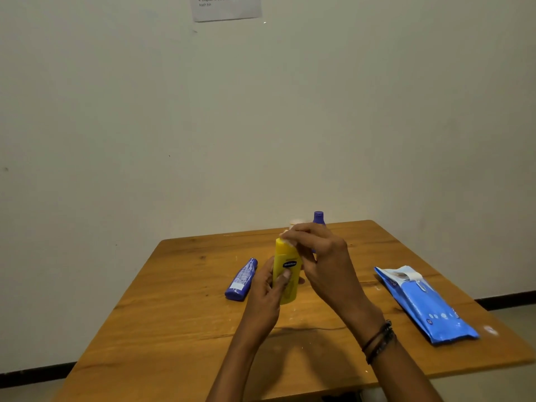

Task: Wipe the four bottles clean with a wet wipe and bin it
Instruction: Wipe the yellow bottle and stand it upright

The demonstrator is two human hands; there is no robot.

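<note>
Yellow bottle up off the table, upright between both hands. Gripped round the lower body by the left hand, fingers curled behind, thumb flat on the front under the dark label. Covered from above by the right hand, fingers bent over the top and pinching a white wipe against the shoulder; only scraps of it showing past the fingertips.

Probably light, stiff plastic, smooth and glossy, likely slick once wet. Best held low on the body, as now, leaving cap and shoulder free for rubbing; then shift the grip upward to reach the base. Little risk of breakage if dropped, more of sliding through damp fingers. Wipe soft and limp, apt to bunch; worth keeping spread under the fingertips.

Blue bottle lying on its side just left of the left hand, apart from it. Far bottle upright beyond the right hand, only the purple cap clear above the knuckles. Something pale beside that cap, too blurred to name. Blue pack well to the right of the right hand, flap peeled open. Dark bands on the right wrist.

Wooden table, orange-brown, grained, flecked with white specks. Plain pale wall straight beyond the hands, a printed note stuck high up, mostly cut off. Dark skirting low to the left, pale floor past the table to the right.
</note>
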